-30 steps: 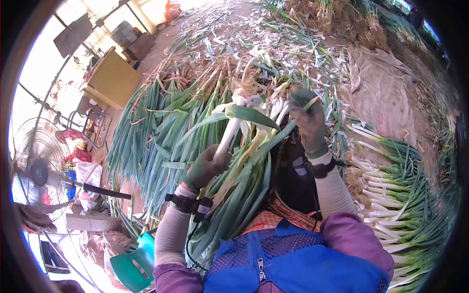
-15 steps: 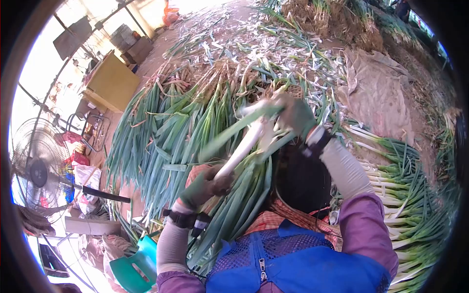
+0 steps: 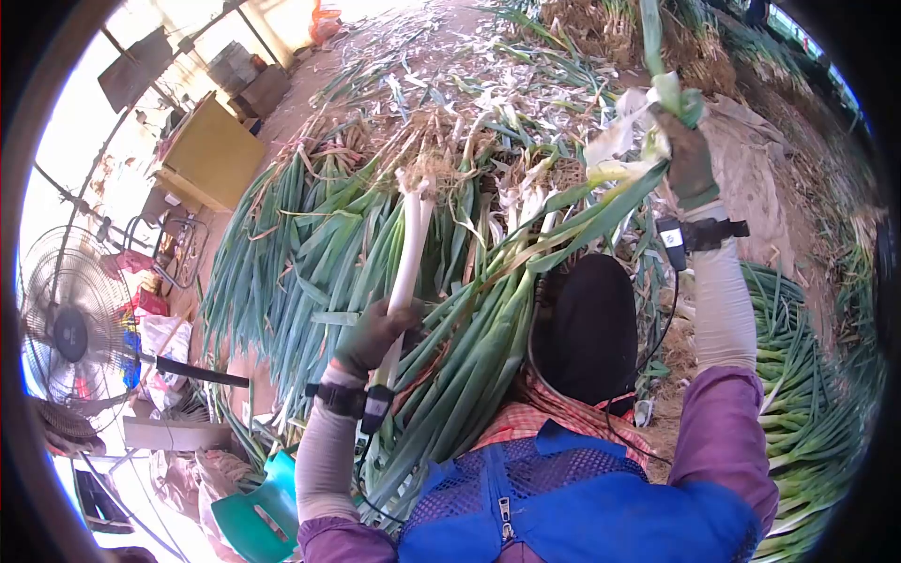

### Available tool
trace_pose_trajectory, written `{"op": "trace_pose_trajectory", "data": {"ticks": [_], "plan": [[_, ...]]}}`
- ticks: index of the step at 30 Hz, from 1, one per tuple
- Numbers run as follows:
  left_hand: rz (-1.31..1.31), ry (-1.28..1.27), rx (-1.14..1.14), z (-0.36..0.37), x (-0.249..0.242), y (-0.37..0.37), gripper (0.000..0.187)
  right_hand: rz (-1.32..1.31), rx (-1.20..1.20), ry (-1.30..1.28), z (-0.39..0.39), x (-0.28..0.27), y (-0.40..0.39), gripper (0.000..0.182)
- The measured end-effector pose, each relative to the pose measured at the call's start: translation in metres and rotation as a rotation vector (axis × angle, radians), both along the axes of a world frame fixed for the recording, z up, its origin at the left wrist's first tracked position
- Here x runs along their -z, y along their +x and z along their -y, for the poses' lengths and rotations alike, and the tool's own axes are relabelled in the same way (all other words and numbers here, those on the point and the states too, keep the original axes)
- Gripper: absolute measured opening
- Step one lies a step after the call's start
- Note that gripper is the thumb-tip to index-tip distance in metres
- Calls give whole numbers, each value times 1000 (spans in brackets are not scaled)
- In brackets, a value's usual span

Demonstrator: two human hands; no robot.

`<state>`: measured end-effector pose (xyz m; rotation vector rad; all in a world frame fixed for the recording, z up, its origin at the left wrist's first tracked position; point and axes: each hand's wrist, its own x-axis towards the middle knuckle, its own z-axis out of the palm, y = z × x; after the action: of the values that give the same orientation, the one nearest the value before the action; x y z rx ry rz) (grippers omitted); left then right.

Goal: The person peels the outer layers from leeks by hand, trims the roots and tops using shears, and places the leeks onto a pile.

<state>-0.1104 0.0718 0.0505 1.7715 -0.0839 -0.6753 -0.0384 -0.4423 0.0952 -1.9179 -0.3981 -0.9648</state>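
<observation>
Across a floor (image 3: pixel 310 77) strewn with leaf scraps, a thick row of long green onions (image 3: pixel 282 249) is spreading before you, with a standing fan (image 3: pixel 73 333) sitting off to the left. Your left hand (image 3: pixel 377 338) is gripping the near end of one onion's white stem (image 3: pixel 406 258), roots pointing away over the row, while your right hand (image 3: pixel 690 161), well apart, is clutching torn pale-and-green leaves (image 3: pixel 664 97). Holding that stem firmly without crushing it, and keeping the leaves clear, is probably sparing the white part bruises.
</observation>
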Motion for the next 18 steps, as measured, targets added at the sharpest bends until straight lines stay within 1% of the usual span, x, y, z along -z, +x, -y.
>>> {"op": "trace_pose_trajectory", "data": {"ticks": [3,4,5,6,8,9,11,12,13,14,15,17,18], "plan": [[27,67,35,18,27,31,27,-163,-197,595,3,-36,-12,31],[39,95,58,28,36,39,26,-67,-40,225,22,-34,-10,31],[49,123,80,39,45,45,26,5,74,43,40,-30,-7,31],[-8,103,106,52,54,49,26,74,189,-138,47,-35,-11,31],[-5,199,225,80,77,60,31,203,412,-502,50,-44,-22,32],[12,259,304,98,87,65,35,104,248,-231,46,-40,-22,32],[87,422,434,146,79,64,46,-80,-79,310,36,-33,-17,32],[168,517,475,169,76,60,55,-156,-365,638,16,-40,-27,33],[252,614,517,190,75,56,63,-129,-299,534,8,-40,-28,34],[307,622,478,207,82,47,76,-108,-230,429,4,-38,-28,35],[323,684,495,221,102,48,86,-73,-185,311,11,-35,-30,34],[262,496,471,214,101,65,82,13,-80,89,23,-30,-32,33],[243,563,519,208,118,77,73,103,42,-143,14,-46,-44,32]]}}
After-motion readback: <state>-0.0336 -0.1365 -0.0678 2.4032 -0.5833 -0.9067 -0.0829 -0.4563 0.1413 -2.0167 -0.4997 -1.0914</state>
